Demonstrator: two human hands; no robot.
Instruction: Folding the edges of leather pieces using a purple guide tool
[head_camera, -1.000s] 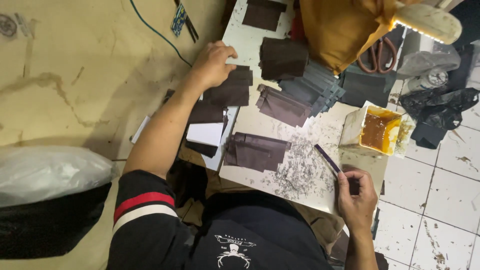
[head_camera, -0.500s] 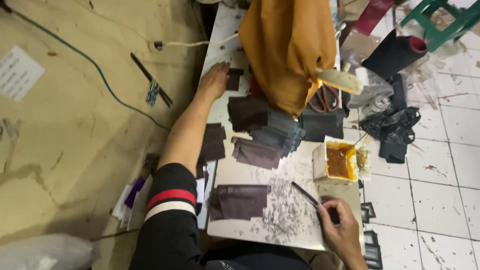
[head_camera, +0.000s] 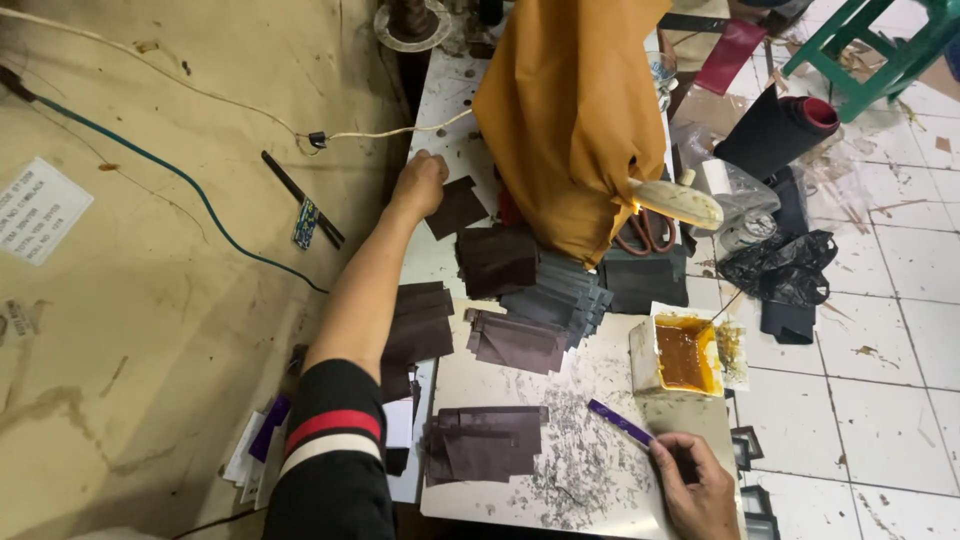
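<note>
My left hand (head_camera: 420, 185) pinches a thin, floppy dark leather piece (head_camera: 458, 208) by its edge; right hand (head_camera: 695, 487) is closed around a purple brush (head_camera: 620, 423).

A dark brown leather piece (head_camera: 457, 208), flat and tilted, lies at eleven o'clock on the table (head_camera: 600, 470); a purple-handled brush (head_camera: 620, 423) slants at five o'clock.

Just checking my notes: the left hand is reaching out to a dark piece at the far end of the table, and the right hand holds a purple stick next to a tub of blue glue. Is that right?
Not quite. The glue in the tub is amber-orange, not blue; the head view shows it. The rest holds: the left hand is on a dark piece at the far end of the table, and the right hand holds the purple stick near the tub.
</note>
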